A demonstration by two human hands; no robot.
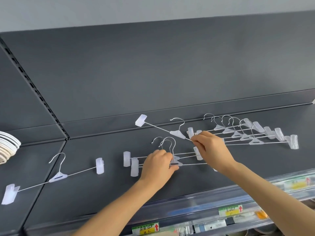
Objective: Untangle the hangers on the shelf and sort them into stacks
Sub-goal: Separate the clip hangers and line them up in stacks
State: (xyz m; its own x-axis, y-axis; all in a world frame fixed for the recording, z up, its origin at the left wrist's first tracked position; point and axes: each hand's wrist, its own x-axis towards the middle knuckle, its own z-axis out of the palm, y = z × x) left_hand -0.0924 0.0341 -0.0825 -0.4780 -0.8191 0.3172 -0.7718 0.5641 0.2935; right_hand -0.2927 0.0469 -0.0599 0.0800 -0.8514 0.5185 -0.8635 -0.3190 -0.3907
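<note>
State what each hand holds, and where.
Right hand pinches the tilted clear-plastic clip hanger by its wire bar; left hand grips stacked clip hangers at their centres.

A shop: dark metal shelving (153, 74) with price labels (145, 228) along its front edge.

the hangers (177, 132) look like shiny metal wire with frosted plastic clips; the shelf (102, 193) is matt dark metal.
</note>
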